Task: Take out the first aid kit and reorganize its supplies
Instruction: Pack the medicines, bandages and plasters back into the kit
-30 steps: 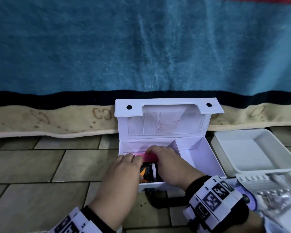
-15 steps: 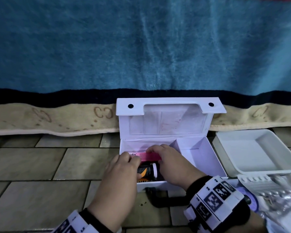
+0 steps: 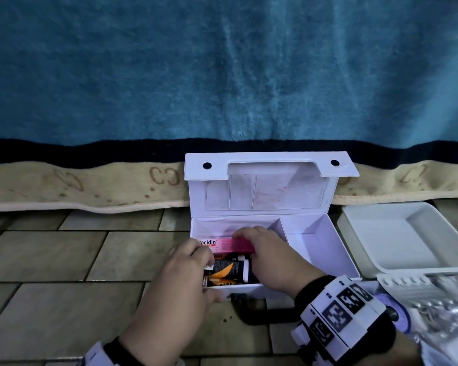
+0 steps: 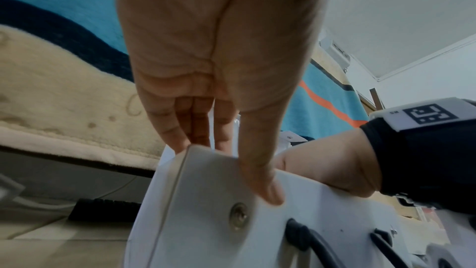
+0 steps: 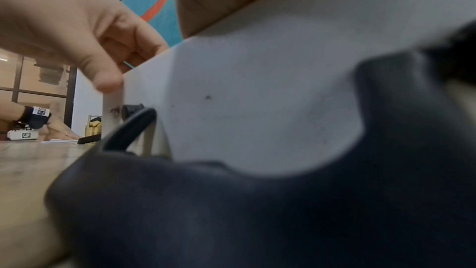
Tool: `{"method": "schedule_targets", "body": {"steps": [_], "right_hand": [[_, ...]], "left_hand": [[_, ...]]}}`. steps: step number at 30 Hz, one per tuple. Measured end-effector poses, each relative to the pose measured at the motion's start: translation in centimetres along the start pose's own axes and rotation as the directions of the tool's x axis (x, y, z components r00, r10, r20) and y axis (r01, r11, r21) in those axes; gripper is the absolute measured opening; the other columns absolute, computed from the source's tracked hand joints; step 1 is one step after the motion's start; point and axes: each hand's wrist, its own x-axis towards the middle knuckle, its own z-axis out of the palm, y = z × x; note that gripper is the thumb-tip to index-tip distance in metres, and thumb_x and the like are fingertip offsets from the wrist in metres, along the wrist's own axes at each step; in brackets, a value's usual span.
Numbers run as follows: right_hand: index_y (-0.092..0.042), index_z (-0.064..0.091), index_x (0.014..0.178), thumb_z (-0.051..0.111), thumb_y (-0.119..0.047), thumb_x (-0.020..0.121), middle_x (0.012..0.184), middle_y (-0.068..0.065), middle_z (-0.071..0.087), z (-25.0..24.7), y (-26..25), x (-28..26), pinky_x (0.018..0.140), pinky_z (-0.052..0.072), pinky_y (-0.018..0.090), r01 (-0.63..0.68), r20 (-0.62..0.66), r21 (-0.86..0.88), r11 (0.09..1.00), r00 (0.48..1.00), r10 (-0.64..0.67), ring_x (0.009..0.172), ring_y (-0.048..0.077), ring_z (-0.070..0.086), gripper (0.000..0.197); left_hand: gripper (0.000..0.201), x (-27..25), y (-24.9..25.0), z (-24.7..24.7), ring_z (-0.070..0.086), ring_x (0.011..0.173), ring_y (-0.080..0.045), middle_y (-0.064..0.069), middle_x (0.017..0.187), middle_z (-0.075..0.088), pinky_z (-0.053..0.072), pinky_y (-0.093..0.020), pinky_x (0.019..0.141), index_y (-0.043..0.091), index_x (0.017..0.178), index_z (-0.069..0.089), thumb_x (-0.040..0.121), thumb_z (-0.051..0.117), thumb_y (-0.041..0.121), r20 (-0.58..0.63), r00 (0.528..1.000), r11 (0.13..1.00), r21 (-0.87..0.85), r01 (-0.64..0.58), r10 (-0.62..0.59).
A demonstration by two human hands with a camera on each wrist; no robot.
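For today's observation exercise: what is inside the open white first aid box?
The first aid box holds a pink carton and dark orange-marked bottles in its left compartment; the right compartment looks bare. The left hand and right hand cover whatever lies beneath them.

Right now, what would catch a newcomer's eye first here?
The open white first aid kit on the tiled floor, both hands in its left compartment. The right hand rests on a pink Bacidin box; the left hand is beside a dark orange-printed bottle. An empty white tray sits right.
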Motion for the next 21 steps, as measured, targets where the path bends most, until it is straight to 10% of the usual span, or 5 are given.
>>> {"method": "schedule_targets", "body": {"steps": [6,12,16,21], "right_hand": [[-0.030,0.043,0.136,0.040,0.005,0.083,0.135,-0.004,0.047,0.0,0.1,0.1,0.106,0.028,0.025,0.006,0.005,-0.048,0.999,1.000,-0.006,0.125,0.022,0.037,0.063],[-0.030,0.041,0.137,0.040,0.003,0.084,0.136,-0.003,0.046,0.1,0.1,0.2,0.107,0.030,0.028,0.003,-0.001,-0.045,0.999,1.000,-0.003,0.125,0.022,0.037,0.062],[-0.029,0.038,0.138,0.041,0.002,0.084,0.136,-0.002,0.044,0.1,0.0,0.1,0.107,0.032,0.029,-0.003,0.015,-0.051,0.999,1.000,0.004,0.125,0.021,0.036,0.062],[-0.027,0.034,0.140,0.041,0.002,0.083,0.139,-0.001,0.040,0.0,-0.2,-0.1,0.109,0.028,0.029,-0.014,0.017,-0.049,0.999,1.000,0.015,0.129,0.021,0.030,0.064]], "left_hand": [[0.035,0.7,-0.8,0.0,0.049,0.087,-0.003,0.018,0.091,0.048,0.035,-0.007,0.066,0.024,0.064,0.054,0.054,0.088,0.019,0.039,0.997,0.996,-0.056,0.076,-0.073],[0.055,0.8,-0.1,0.2,0.049,0.101,-0.006,0.014,0.113,0.058,0.029,-0.010,0.071,0.028,0.112,0.064,0.061,0.083,0.021,-0.013,1.000,0.999,0.032,-0.001,0.001],[0.071,0.7,-0.2,0.6,0.066,0.068,-0.009,0.014,0.075,0.069,0.037,-0.011,0.068,0.026,0.078,0.074,0.010,0.093,0.030,0.007,0.994,0.985,0.135,-0.105,0.105],[0.074,0.5,-0.4,1.5,0.063,0.064,-0.007,0.016,0.072,0.066,0.036,-0.018,0.078,0.027,0.076,0.074,0.005,0.092,0.036,-0.024,0.988,0.972,0.185,-0.148,0.155]]}}
